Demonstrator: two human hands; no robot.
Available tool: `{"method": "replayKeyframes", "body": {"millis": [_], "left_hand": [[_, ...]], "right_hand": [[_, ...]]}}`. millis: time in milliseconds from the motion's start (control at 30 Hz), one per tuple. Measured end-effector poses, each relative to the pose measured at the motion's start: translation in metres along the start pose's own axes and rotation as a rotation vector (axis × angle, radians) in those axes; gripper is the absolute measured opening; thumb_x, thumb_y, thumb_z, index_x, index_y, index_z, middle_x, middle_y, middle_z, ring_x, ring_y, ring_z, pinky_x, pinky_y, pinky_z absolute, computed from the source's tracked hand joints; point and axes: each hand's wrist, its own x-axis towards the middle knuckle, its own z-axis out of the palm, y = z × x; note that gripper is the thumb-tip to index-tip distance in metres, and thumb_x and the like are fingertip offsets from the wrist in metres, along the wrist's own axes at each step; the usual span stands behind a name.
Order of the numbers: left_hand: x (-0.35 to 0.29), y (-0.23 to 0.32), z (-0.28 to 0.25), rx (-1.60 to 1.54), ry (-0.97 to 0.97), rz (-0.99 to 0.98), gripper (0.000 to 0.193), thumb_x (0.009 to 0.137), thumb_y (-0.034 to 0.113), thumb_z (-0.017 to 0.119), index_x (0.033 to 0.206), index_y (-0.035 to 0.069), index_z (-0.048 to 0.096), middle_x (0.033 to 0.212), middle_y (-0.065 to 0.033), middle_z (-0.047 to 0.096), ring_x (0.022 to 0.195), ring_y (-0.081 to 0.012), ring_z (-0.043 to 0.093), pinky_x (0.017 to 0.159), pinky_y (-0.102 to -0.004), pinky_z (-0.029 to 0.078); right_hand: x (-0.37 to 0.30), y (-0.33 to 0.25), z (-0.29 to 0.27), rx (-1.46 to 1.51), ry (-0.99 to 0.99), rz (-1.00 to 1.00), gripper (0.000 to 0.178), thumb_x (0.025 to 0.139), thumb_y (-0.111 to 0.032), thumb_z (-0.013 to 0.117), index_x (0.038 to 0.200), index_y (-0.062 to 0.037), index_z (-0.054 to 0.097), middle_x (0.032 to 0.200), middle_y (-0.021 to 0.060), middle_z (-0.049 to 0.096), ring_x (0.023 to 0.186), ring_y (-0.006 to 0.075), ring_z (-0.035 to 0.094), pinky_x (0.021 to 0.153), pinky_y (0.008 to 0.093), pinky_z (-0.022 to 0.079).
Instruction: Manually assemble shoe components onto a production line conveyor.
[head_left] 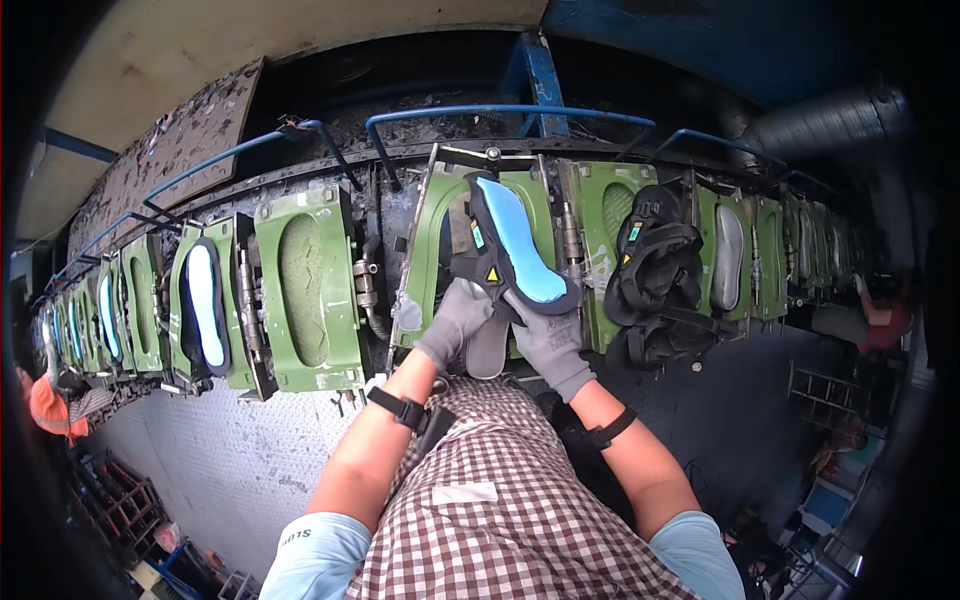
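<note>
A black sandal (482, 225) with a bright blue sole-shaped underside is tilted in front of me, above an opened green mould (428, 225). My right hand (552, 342), in a grey glove, is closed around its lower end. Gripping the same sandal on its left side, near a yellow triangular label, is my left hand (462, 318), also gloved; its fingertips are partly hidden. Between my hands a grey sole-shaped piece (487, 348) shows below the sandal; what supports it is hidden. Just to the right, black strapped sandals (655, 255) lie piled on another green mould (602, 260).
A row of hinged green moulds (310, 290) curves away on both sides; some at left hold blue-soled pieces (205, 305). Blue rails (510, 110) run behind. At far left is a person in orange (58, 410), at far right one in red (886, 322). A ladder-like rack (822, 390) stands right.
</note>
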Motion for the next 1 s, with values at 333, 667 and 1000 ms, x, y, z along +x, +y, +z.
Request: {"method": "replayKeyframes", "body": {"millis": [333,667,1000], "left_hand": [[-0.099,-0.013,0.004,-0.484,-0.102,-0.207,0.062,0.093,0.009,0.065,0.15,-0.002,0.041,0.123,-0.0089,0.063,0.101,-0.015,0.061,0.087,-0.0282,0.051],[-0.107,-0.047,0.051,-0.908,0.271,-0.333,0.032,0.096,-0.002,0.059,0.128,-0.002,0.061,0.118,-0.0145,0.07,0.101,-0.0273,0.071,0.091,-0.0409,0.062],[-0.087,-0.111,0.07,-0.232,0.283,0.186,0.05,0.099,0.002,0.055,0.148,0.007,0.045,0.145,-0.0125,0.055,0.133,-0.0243,0.052,0.112,-0.0385,0.043]], "right_hand": [[-0.045,-0.038,0.01,-0.039,-0.598,-0.086,0.026,0.094,-0.022,0.06,0.116,-0.0097,0.066,0.121,0.0111,0.065,0.114,0.0281,0.061,0.095,0.0426,0.049],[-0.056,-0.025,0.031,0.735,-0.458,0.654,0.053,0.094,-0.019,0.062,0.139,-0.0016,0.04,0.125,0.0303,0.061,0.12,0.0428,0.059,0.101,0.0461,0.045],[-0.036,-0.019,-0.024,0.43,-0.375,0.186,0.059,0.101,-0.028,0.049,0.154,-0.0046,0.038,0.131,0.0225,0.059,0.112,0.041,0.061,0.104,0.0489,0.046]]}}
